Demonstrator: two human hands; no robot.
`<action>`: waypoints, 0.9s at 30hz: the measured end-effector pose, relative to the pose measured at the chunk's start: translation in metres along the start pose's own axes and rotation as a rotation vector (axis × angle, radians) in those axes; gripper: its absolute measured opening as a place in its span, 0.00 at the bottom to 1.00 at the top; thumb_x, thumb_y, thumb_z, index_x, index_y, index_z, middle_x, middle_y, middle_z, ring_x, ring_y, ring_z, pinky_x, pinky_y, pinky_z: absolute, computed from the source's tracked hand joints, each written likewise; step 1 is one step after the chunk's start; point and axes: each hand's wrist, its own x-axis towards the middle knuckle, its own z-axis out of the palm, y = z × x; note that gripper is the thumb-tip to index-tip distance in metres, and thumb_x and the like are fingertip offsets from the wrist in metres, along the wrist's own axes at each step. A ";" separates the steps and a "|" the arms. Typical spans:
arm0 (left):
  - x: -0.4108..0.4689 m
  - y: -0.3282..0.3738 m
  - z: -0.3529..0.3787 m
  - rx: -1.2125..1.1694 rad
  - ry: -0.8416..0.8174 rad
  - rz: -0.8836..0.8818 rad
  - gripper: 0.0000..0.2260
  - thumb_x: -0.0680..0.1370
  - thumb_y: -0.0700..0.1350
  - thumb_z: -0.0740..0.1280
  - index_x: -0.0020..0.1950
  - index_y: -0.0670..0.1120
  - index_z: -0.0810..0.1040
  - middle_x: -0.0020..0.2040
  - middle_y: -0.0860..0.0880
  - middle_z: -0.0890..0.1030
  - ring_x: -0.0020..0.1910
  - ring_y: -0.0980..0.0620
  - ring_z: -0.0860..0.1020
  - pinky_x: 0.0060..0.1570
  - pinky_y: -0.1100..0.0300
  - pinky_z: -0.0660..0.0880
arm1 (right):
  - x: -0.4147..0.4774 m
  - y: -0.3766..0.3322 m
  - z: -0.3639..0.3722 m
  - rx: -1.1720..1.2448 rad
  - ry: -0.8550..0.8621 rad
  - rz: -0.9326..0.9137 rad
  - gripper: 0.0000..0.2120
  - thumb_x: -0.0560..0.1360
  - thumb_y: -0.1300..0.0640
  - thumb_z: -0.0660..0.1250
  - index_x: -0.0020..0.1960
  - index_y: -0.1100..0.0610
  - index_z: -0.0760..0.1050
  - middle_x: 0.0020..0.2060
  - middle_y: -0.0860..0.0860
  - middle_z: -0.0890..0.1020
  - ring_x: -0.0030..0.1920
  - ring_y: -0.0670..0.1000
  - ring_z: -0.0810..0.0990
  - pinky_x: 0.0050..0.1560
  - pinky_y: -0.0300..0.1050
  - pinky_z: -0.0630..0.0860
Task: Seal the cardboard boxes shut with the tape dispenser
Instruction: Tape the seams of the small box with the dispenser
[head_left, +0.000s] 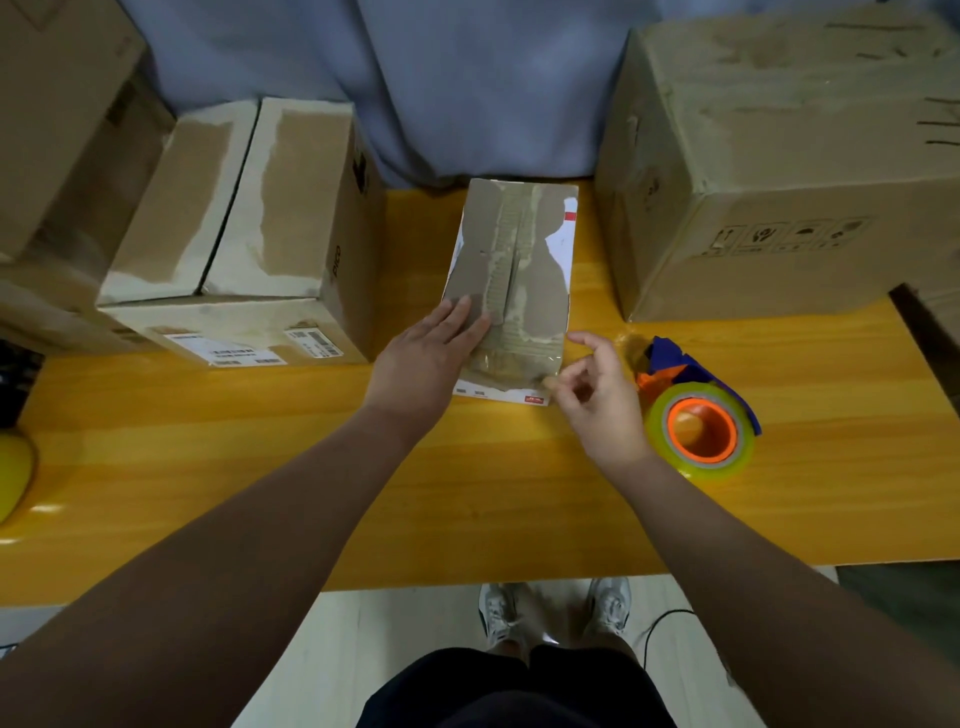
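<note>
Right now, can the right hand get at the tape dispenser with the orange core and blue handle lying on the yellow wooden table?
Probably yes. The right hand hovers just beside the orange-cored tape dispenser, apparently holding nothing, and nothing stands between them on the table.

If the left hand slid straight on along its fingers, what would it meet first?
The left hand lies flat on the small box; it would probably first cross the torn centre seam.

Table (208, 467) is this orange-yellow wood grain, boxes are plain brown, the small box (511, 270) has white patches and a red square, tape dispenser (696, 410) is orange and blue.
</note>
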 end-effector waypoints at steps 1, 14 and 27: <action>0.000 -0.001 0.000 -0.006 0.012 0.009 0.26 0.82 0.38 0.59 0.77 0.51 0.56 0.78 0.48 0.57 0.76 0.48 0.56 0.69 0.53 0.63 | 0.003 -0.001 -0.005 -0.080 -0.024 -0.010 0.23 0.75 0.62 0.69 0.67 0.52 0.67 0.38 0.46 0.75 0.39 0.41 0.75 0.44 0.33 0.73; 0.002 -0.026 0.015 -0.083 0.167 0.223 0.23 0.76 0.36 0.68 0.71 0.45 0.71 0.69 0.44 0.73 0.68 0.42 0.71 0.60 0.47 0.74 | 0.050 0.011 -0.009 -0.640 -0.201 -0.691 0.26 0.73 0.58 0.71 0.70 0.58 0.70 0.70 0.58 0.71 0.72 0.60 0.64 0.66 0.56 0.68; 0.025 -0.036 0.011 0.093 0.251 0.430 0.19 0.77 0.46 0.62 0.69 0.54 0.68 0.66 0.41 0.76 0.56 0.36 0.75 0.49 0.45 0.73 | 0.070 0.026 -0.031 -0.884 -0.121 -0.948 0.24 0.78 0.51 0.61 0.72 0.54 0.63 0.68 0.59 0.73 0.68 0.60 0.70 0.71 0.56 0.64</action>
